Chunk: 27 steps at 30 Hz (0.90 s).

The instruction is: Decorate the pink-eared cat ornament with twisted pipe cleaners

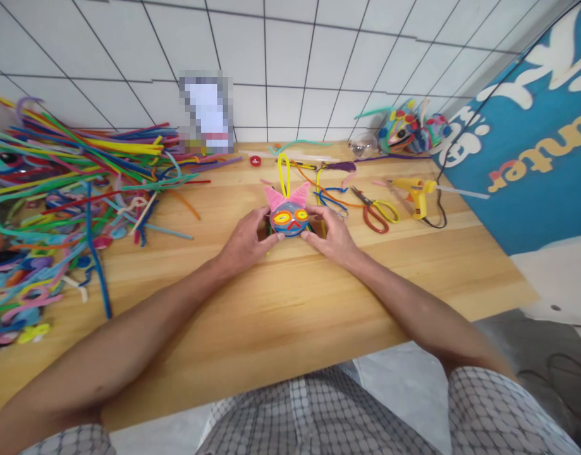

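Note:
Between my two hands is a round blue pipe-cleaner cat ornament [290, 225], low over the table's middle. It has pink pointed ears, yellow-and-orange eyes, a red mouth and a tall yellow loop on top. My left hand [250, 238] closes on its left side, thumb at the lower front edge. My right hand [331, 234] grips the right side in the same way, its thumb near the bottom. The fingertips behind the ornament are hidden. Just right of my right hand lie scissors [376, 213] with one orange and one yellow handle.
A heap of coloured pipe cleaners [88, 165] covers the left of the wooden table [290, 309]. A yellow glue gun [417, 194] with its cord lies at the right. Colourful finished ornaments [406, 133] and a purple tassel [340, 167] are at the back, before the tiled wall [290, 57].

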Tool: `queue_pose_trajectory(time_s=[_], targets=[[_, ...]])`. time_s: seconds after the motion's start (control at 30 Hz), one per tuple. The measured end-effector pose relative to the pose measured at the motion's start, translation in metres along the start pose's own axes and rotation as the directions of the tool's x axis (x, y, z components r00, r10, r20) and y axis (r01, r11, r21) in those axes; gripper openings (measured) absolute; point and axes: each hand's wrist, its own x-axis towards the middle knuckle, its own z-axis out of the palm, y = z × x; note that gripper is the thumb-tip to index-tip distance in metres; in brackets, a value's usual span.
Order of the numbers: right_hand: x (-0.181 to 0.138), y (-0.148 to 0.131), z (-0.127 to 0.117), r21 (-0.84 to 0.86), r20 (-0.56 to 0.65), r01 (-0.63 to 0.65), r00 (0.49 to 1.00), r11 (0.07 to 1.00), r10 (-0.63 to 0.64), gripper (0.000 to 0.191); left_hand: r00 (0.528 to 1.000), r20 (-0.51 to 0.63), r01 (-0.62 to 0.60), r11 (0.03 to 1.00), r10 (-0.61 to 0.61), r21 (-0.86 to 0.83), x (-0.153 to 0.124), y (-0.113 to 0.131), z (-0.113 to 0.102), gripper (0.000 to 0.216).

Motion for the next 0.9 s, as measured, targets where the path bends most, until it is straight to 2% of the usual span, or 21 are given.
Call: queue_pose_trajectory(time_s=[0.13, 0.5, 0.9], targets=[[0.0003, 0.0013, 0.001, 0.008, -0.003, -0.006, 1.0, 1.0, 0.006, 0.051, 1.0, -0.023, 0.016, 0.999, -0.017, -0.03, -0.0004, 0.0006, 0.0015, 0.068], [0.0023, -0.0011, -0.0002, 0.012, 0.031, -0.012, 0.999, 1.0, 0.011, 0.049, 1.0, -0.01, 0.005, 1.0, -0.005, -0.014, 0.0011, -0.0011, 0.0005, 0.055], [0.0016, -0.0031, 0.0006, 0.035, 0.037, -0.037, 0.999, 0.999, 0.036, 0.051, 1.0, -0.005, 0.013, 0.999, -0.014, -0.029, 0.0001, 0.0011, -0.0009, 0.058]])
